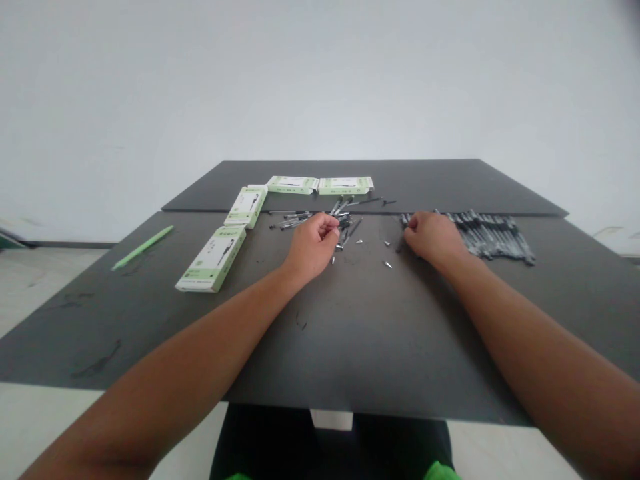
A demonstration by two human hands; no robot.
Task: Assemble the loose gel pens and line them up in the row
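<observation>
My left hand (pixel 315 244) is closed in a pinch at the near side of a loose pile of clear and black pen parts (pixel 295 220). Whatever sits between its fingertips is too small or hidden to name. Several small silver pen tips (pixel 387 265) lie scattered between the two hands. At the left end of a row of clear pens with black ends (pixel 495 237), my right hand (pixel 434 233) is low on the table, its fingers curled down on a pen (pixel 404 219) that they partly hide. The rowed pens lie side by side, slightly slanted.
Green and white pen boxes form a bent line, from a near box (pixel 213 260) to a far box (pixel 346 185). A light green pen-like stick (pixel 143 247) lies at the left. The dark table (pixel 370 347) has a seam across it, and a white wall rises behind.
</observation>
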